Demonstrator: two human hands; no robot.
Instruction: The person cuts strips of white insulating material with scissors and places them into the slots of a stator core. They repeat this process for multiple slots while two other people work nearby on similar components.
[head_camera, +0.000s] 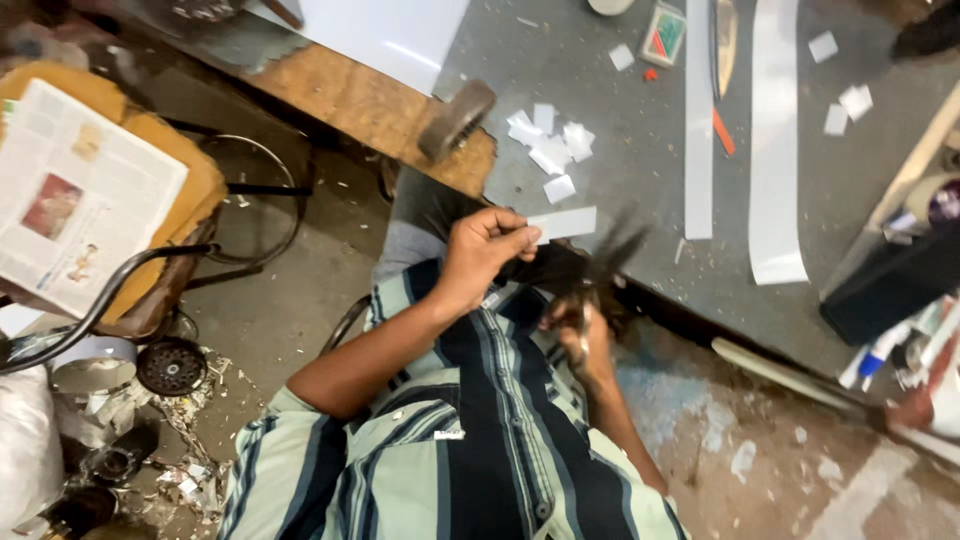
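Observation:
My left hand (482, 252) pinches one end of a short white strip (563, 223) and holds it out over the edge of the grey table (640, 150). My right hand (582, 332) grips a pair of scissors (605, 262), whose dark blades are blurred and spread just right of the strip. A small heap of cut white pieces (548, 145) lies on the table beyond the strip. My striped shirt fills the lower middle of the view.
Two long white strips (775, 140) (698, 120) lie along the table, with a knife (725, 35) and an orange marker between them. A chair with a newspaper (75, 190) stands at left. A tape roll (455, 120) rests on the wooden edge. Scraps litter the floor.

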